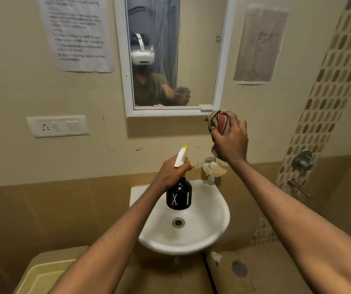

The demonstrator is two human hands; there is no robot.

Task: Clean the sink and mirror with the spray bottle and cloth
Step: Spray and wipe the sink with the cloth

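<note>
My left hand (173, 171) grips the neck of a black spray bottle (179, 195) with a white and yellow trigger head, held upright over the white sink (217, 225). My right hand (231, 139) is closed on a bunched brown and red striped cloth (218, 122), raised just beside the lower right corner of the white-framed mirror (193, 60). The mirror glass shows wet streaks and my reflection. The drain sits in the middle of the basin, below the bottle.
A tap wrapped in plastic (212, 169) stands at the back of the sink. A switch plate (57, 125) and a printed notice (77, 32) hang on the left wall, a drawing (259, 45) on the right. Shower valves (301, 162) and a floor drain (239, 268) lie to the right.
</note>
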